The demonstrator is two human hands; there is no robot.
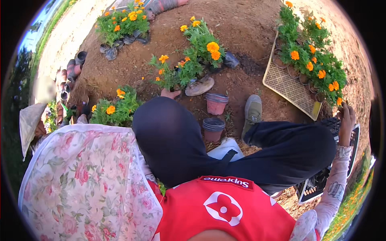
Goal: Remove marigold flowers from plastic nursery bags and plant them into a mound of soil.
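Observation:
My left hand [170,93] is at the foot of a small orange marigold plant [166,75], partly hidden behind my left knee; whether its fingers grip the stems cannot be made out. At the far right, my right hand [346,116] has its fingers bent beside the lowest marigolds [327,76] on a yellowish mesh tray [289,90]. What those fingers hold, if anything, is unclear. Further marigolds [202,51] with dark plastic pots stand just beyond my left shoe [199,86]. Between my legs are two stacks of nested plastic pots, a farther stack [217,104] and a nearer stack [213,129].
Another person in a conical hat [31,126] is at the left, near several dark pots [72,69]. More marigolds [125,25] sit at the upper left, others [119,105] beside my left knee. A black crate [312,183] lies at my right. Floral cloth [87,180] covers the lower left.

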